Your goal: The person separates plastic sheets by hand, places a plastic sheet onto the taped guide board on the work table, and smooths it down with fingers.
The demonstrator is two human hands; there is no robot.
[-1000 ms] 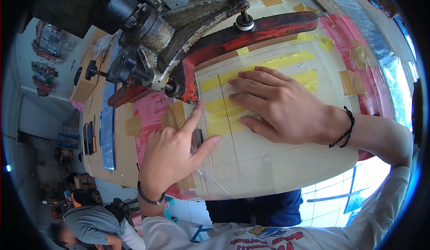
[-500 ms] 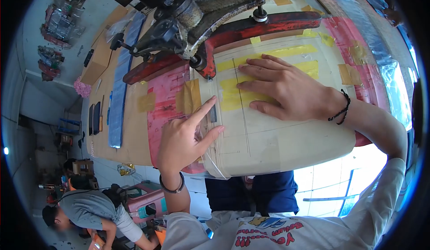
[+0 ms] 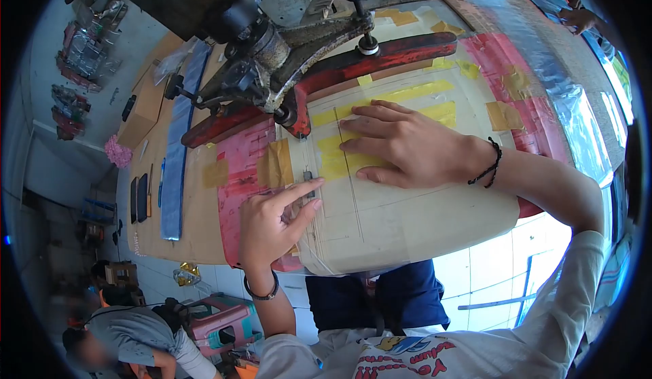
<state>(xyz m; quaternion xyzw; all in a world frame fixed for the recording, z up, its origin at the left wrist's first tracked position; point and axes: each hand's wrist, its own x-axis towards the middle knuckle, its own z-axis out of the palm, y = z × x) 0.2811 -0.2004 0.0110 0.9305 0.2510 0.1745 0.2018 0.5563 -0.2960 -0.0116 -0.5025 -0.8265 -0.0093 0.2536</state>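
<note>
My right hand (image 3: 401,145) lies flat, fingers spread, on the cream sheet (image 3: 387,216), over strips of yellow tape (image 3: 428,90). Pencil lines run across this sheet. My left hand (image 3: 268,223) is at the sheet's left side, its index finger and thumb bent around a small dark strip (image 3: 309,175). The index finger covers part of that strip; the other fingers are curled under and mostly hidden. Clear plastic lies under the left hand. Just beyond both hands stands a metal clamp head (image 3: 285,60) with a red bar (image 3: 380,56), its short arm pointing toward the dark strip.
Red film (image 3: 238,148) with brown tape flanks the sheet. A long blue-grey bar (image 3: 178,168), dark slim objects (image 3: 142,197) and a cardboard box (image 3: 142,111) lie on the left of the board. A person (image 3: 129,335) bends near a pink stool (image 3: 221,321); another person's hand (image 3: 577,20) shows top right.
The view has shifted, so the board appears lower and further left. My left index finger has come down over the dark strip, closer to the thumb. My right hand stays flat on the sheet.
</note>
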